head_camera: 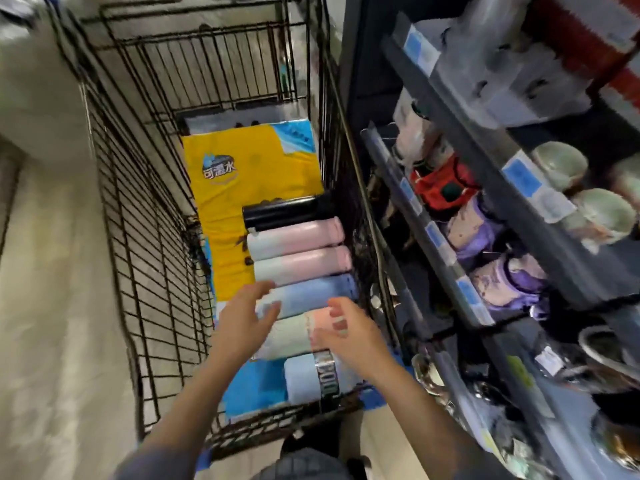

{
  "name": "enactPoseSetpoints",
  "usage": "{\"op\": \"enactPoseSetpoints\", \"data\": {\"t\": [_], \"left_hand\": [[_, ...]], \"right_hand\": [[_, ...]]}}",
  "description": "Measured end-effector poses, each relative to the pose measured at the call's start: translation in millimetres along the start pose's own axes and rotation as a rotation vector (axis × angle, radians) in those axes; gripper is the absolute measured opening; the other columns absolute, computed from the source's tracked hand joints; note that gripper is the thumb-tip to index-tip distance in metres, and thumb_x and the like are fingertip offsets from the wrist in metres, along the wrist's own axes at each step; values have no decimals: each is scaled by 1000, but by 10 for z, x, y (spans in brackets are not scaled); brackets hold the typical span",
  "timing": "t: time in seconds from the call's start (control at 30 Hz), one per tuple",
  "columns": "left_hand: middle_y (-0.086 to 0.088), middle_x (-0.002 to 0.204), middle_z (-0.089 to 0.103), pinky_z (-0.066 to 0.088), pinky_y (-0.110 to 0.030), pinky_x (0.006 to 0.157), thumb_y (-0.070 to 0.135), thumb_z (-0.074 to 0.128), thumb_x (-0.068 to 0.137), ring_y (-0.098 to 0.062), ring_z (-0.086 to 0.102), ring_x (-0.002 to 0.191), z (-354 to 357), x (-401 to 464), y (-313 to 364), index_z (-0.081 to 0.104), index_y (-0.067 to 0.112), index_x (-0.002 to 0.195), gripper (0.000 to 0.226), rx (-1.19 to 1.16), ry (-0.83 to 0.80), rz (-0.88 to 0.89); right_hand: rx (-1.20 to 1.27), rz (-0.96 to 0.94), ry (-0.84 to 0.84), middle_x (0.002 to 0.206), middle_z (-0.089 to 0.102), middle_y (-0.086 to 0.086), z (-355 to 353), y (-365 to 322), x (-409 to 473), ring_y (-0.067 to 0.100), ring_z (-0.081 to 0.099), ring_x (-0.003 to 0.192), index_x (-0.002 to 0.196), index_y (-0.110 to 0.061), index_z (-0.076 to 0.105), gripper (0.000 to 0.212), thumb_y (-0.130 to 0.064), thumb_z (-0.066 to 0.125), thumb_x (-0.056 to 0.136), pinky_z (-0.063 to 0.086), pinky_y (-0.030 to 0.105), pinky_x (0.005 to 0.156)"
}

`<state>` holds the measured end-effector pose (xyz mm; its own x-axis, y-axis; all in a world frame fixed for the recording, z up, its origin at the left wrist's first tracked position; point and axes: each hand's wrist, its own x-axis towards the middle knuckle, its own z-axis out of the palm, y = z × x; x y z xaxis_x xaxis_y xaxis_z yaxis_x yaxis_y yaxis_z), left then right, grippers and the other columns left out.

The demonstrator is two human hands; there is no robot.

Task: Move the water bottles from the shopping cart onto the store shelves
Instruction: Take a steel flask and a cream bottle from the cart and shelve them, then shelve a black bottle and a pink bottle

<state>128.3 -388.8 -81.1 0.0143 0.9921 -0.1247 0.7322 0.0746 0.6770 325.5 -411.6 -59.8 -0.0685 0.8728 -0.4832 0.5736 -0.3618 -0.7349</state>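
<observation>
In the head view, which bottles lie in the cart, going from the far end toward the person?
Black bottle → upper pink bottle → lower pink bottle → blue bottle → pale green bottle → light blue bottle with silver band.

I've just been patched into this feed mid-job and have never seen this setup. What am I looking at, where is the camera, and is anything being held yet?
There is no machine here: a person works with bare hands, and the single picture comes from a camera on their head, looking down. Below is a black wire shopping cart. On its floor lie water bottles side by side: a black bottle, two pink bottles, a blue bottle, a pale green bottle and a light blue bottle, on a yellow and blue sheet. The left hand and right hand are open above the bottles, holding nothing. The store shelves, already stocked, stand to the right.
</observation>
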Motion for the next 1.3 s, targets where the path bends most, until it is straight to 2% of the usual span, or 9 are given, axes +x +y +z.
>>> {"op": "enactPoseSetpoints", "data": {"t": [0.13,0.27,0.43,0.53,0.63,0.77,0.93,1.1,1.3], "left_hand": [[-14,126,57,42,-39,92,27,65,88,-32,53,117,-25,1188,-76,53,9,130,48,195,-7,97],[-13,131,51,42,-42,93,25,61,79,-35,48,119,91,2140,-203,47,11,136,61,406,-112,153],[-5,139,46,32,-41,103,58,61,81,-27,42,127,332,2617,-406,35,22,144,78,595,-245,109],[-3,131,47,35,-41,97,72,58,75,-25,44,121,397,2730,-394,39,25,140,83,626,-245,74],[-5,122,52,40,-39,87,72,61,72,-25,49,114,387,2774,-354,47,24,131,77,621,-248,98],[-10,115,55,45,-39,76,67,66,70,-30,54,104,121,2540,-276,52,19,128,77,619,-127,171],[-7,106,53,45,-33,67,54,74,71,-20,52,91,-493,1613,-271,55,18,120,64,192,126,-26],[-5,92,60,45,-36,65,67,57,65,-23,57,82,-657,741,-566,56,21,103,60,-225,205,-344],[5,88,62,43,-26,63,64,63,59,-14,60,81,-464,260,-686,53,29,97,53,-421,186,-594]], "right_hand": [[62,73,-30,114,51,-6,-105,-64,367,12,52,98,131,-18,49,51,-26,70,85,44,29,91],[144,132,9,101,51,-5,-71,-123,775,15,52,92,109,-31,47,48,-37,67,67,45,29,84],[172,183,-49,101,55,-5,-119,-58,1010,14,56,91,108,-29,50,29,-19,69,87,53,21,69],[268,255,-22,98,56,-2,-78,-30,1049,16,58,86,102,-27,54,27,-16,71,84,56,43,82],[456,356,-18,95,53,1,-72,-57,1062,11,52,71,97,-25,53,23,-8,66,87,49,30,59],[691,461,-9,90,56,5,-91,-228,1185,16,54,72,109,-15,52,20,-12,63,92,46,26,58],[1063,608,-27,79,45,8,-5,-650,1627,17,48,65,89,-11,54,12,-19,62,93,47,25,65],[1141,756,62,95,41,11,149,-970,2082,26,45,109,128,-12,41,40,-22,60,94,44,38,103],[996,816,175,86,50,5,549,-965,2477,24,56,93,112,-10,43,49,-42,68,85,46,45,99]]}}
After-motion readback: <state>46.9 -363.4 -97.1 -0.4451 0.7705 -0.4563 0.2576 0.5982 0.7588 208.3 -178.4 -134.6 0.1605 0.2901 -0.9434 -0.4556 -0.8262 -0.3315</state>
